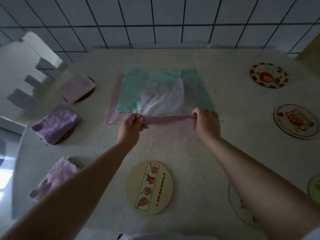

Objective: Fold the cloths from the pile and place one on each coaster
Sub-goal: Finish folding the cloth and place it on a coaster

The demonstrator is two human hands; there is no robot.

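Note:
A pile of flat cloths [131, 94], green over pink, lies at the table's middle. Over its front part a pale pink cloth [164, 99] is lifted and blurred, its near edge stretched taut between my hands. My left hand [132, 122] pinches the left corner and my right hand [207, 121] pinches the right corner. Folded cloths cover three coasters on the left: a pink one [77, 87], a purple one [55, 124] and a pink-and-green one [55, 177]. A bare cream coaster [149, 187] with a fruit strip lies near the front.
More bare coasters sit on the right: a red-rimmed one [268, 75], one [296, 121] below it, one [314, 187] at the right edge and one [239, 205] partly under my right forearm. A tiled wall stands behind the table. White boxes stand at the far left.

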